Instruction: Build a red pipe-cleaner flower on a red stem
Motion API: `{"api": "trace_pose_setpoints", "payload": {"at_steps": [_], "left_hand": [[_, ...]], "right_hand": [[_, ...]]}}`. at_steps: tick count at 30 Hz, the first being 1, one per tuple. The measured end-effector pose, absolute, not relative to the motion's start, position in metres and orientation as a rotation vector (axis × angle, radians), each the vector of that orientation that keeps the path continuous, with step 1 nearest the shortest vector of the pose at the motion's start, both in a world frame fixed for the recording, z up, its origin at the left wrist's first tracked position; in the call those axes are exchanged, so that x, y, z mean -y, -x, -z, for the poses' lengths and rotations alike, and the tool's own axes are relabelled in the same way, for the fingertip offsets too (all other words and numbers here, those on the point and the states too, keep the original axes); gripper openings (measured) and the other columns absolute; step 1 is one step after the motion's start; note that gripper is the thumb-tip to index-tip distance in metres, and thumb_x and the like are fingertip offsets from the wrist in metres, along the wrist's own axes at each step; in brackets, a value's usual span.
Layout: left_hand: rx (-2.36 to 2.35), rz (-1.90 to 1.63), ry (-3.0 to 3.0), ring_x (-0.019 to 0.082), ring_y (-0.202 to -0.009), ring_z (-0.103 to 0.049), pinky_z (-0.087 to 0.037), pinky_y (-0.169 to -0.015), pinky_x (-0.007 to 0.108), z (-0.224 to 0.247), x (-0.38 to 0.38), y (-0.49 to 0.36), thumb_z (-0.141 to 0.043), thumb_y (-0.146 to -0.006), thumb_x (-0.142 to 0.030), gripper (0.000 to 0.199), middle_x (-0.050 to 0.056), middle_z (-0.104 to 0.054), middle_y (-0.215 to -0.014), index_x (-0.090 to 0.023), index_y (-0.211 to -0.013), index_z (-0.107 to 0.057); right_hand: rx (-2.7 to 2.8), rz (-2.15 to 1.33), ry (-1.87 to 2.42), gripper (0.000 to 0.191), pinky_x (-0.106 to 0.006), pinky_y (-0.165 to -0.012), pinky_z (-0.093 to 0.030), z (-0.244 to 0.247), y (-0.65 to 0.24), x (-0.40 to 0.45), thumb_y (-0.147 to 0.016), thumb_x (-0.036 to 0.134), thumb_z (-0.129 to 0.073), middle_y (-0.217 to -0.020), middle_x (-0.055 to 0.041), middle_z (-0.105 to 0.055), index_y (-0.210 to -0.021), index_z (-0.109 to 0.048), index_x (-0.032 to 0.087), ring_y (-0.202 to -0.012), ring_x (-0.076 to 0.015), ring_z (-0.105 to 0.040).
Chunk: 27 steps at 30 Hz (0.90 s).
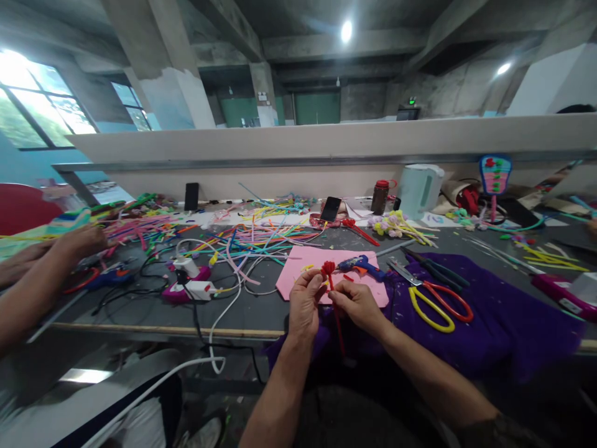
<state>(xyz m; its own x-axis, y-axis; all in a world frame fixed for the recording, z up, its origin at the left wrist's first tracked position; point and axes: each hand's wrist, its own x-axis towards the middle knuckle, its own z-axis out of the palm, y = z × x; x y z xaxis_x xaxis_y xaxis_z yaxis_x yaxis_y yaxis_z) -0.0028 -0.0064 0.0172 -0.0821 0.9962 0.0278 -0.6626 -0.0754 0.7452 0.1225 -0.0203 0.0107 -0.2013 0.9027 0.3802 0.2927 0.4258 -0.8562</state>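
Observation:
A red pipe-cleaner flower (328, 267) is held up over the table edge, its long red stem hanging down. My left hand (306, 297) pinches it close to the bloom. Lower on the stem, the fingers of my right hand (358, 302) are closed around it. Behind both hands lies a pink sheet (298, 261) with small yellow and red scraps. A blue hot glue gun (368, 266) rests on the sheet's right part. Scissors (431, 297) with one red and one yellow handle lie to the right on purple cloth (494, 311), beside dark-handled pliers (441, 269).
Pipe cleaners (261, 236) in many colours cover the back of the table. A power strip (186, 290) with white cables stands at left, near a co-worker's arms (51, 267). Farther back are a phone (331, 209), a brown bottle (380, 198) and a pale kettle (420, 191).

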Motion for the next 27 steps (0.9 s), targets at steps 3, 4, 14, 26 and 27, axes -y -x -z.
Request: {"api": "trace_pose_setpoints", "payload": {"at_steps": [3,4,14,26,27], "left_hand": [[-0.689,-1.547,-0.662,0.010,-0.071,-0.060,-0.045,-0.064,0.021,-0.016,0.005,0.002,-0.075,-0.058,-0.021,0.028,0.002,-0.066,-0.084,-0.016,-0.082,-0.062],[-0.696,-1.544,-0.662,0.011,-0.071,-0.061,-0.045,-0.064,0.021,-0.016,0.005,0.001,-0.076,-0.058,-0.021,0.028,0.003,-0.067,-0.085,-0.016,-0.082,-0.062],[-0.687,-1.506,-0.681,0.012,-0.070,-0.061,-0.046,-0.061,0.021,-0.013,0.006,0.002,-0.075,-0.060,-0.026,0.028,0.002,-0.066,-0.081,-0.016,-0.082,-0.061],[-0.751,-1.310,-0.716,0.007,-0.052,-0.054,-0.041,-0.052,0.018,-0.002,0.006,0.001,-0.079,-0.053,-0.022,0.025,-0.003,-0.060,-0.061,-0.013,-0.071,-0.063],[-0.752,-1.312,-0.711,0.006,-0.051,-0.053,-0.041,-0.051,0.017,-0.002,0.006,0.001,-0.079,-0.052,-0.022,0.025,-0.004,-0.059,-0.059,-0.013,-0.069,-0.063]], "right_hand": [[1.749,-0.776,1.031,0.023,-0.020,-0.046,-0.031,-0.011,-0.123,0.021,-0.083,0.031,-0.051,-0.050,0.0045,-0.048,-0.064,-0.052,0.017,-0.046,-0.0082,-0.042],[1.758,-0.769,1.024,0.023,-0.020,-0.046,-0.031,-0.011,-0.123,0.021,-0.083,0.031,-0.051,-0.051,0.0044,-0.048,-0.064,-0.053,0.017,-0.046,-0.0082,-0.042],[1.764,-0.798,1.022,0.023,-0.020,-0.046,-0.033,-0.012,-0.124,0.022,-0.083,0.034,-0.050,-0.052,0.0036,-0.049,-0.066,-0.053,0.018,-0.047,-0.0094,-0.045],[1.834,-0.738,1.031,0.023,-0.020,-0.048,-0.032,-0.010,-0.127,0.021,-0.085,0.030,-0.047,-0.055,0.0032,-0.049,-0.066,-0.053,0.018,-0.051,-0.0093,-0.044],[1.840,-0.736,1.030,0.023,-0.020,-0.048,-0.032,-0.010,-0.126,0.020,-0.085,0.029,-0.047,-0.055,0.0033,-0.049,-0.066,-0.053,0.018,-0.051,-0.0092,-0.044]]}}
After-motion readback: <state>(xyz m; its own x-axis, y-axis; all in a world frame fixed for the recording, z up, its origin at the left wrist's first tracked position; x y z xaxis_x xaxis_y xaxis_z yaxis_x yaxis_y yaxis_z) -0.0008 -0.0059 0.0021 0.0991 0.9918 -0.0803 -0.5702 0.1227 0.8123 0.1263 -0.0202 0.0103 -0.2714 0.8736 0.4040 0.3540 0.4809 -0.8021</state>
